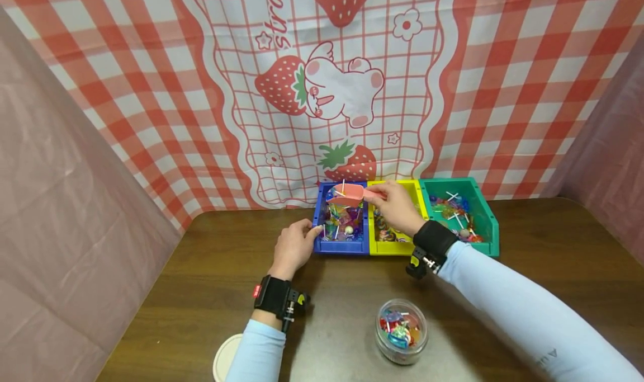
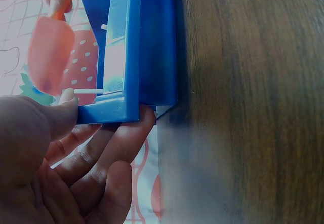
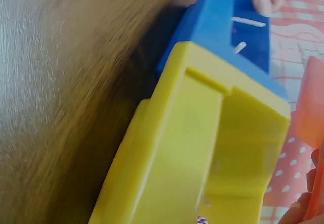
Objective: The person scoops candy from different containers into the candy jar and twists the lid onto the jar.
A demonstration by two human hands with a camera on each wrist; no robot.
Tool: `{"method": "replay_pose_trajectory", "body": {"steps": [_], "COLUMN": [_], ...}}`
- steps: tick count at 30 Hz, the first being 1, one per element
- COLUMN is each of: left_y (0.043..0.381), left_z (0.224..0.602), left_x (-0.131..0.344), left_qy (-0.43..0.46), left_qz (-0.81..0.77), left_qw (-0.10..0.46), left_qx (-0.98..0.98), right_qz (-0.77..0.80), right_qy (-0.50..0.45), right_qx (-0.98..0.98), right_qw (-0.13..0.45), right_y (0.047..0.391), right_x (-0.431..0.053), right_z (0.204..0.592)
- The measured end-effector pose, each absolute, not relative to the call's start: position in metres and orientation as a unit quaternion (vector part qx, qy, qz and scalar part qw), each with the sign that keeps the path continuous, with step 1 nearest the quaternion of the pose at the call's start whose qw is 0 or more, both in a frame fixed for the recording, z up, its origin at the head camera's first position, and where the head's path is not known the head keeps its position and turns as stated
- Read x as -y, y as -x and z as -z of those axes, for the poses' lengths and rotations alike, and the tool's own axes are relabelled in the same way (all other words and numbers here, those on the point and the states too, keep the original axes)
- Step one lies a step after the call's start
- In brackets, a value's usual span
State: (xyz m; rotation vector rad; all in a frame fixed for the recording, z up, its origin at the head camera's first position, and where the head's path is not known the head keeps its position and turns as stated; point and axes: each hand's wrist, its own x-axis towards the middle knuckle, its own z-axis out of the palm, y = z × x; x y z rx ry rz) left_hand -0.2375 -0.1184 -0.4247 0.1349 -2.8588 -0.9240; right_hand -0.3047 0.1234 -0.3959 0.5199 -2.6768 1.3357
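My right hand [image 1: 401, 207] grips the handle of a pink scoop [image 1: 346, 194] over the blue bin [image 1: 342, 248]. Candy shows at the scoop's mouth, one white stick poking up. Inside the blue bin lie wrapped candies and lollipops [image 1: 347, 225]. My left hand [image 1: 294, 248] holds that bin's left wall, thumb over the rim and fingers outside, as the left wrist view shows. In the right wrist view the scoop [image 3: 310, 105] is partly cut off by the frame edge.
A yellow bin [image 1: 394, 249] with candies and a green bin [image 1: 485, 225] with lollipops stand in a row beside the blue one. Nearer the front is a clear jar [image 1: 401, 354] holding candies. A pale round lid [image 1: 225, 355] lies partly behind the left sleeve. Checked cloth [image 1: 533, 91] hangs behind the table.
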Motion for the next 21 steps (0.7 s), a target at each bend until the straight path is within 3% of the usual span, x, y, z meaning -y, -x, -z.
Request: {"method": "replay_pose_trajectory", "body": {"steps": [12, 21], "left_y": [0.238, 0.236], "left_z": [0.426, 0.424], "left_x": [0.119, 0.118], "left_qy": [-0.050, -0.041], "left_qz": [0.307, 0.310], "left_qw": [0.063, 0.070], "left_qx": [0.948, 0.947], "right_qz": [-0.486, -0.425], "right_qy": [-0.171, -0.239], "right_qx": [0.855, 0.870], "right_qw": [0.056, 0.075], "right_y": [0.286, 0.238], "right_x": [-0.151, -0.190], "right_z": [0.385, 0.367]}}
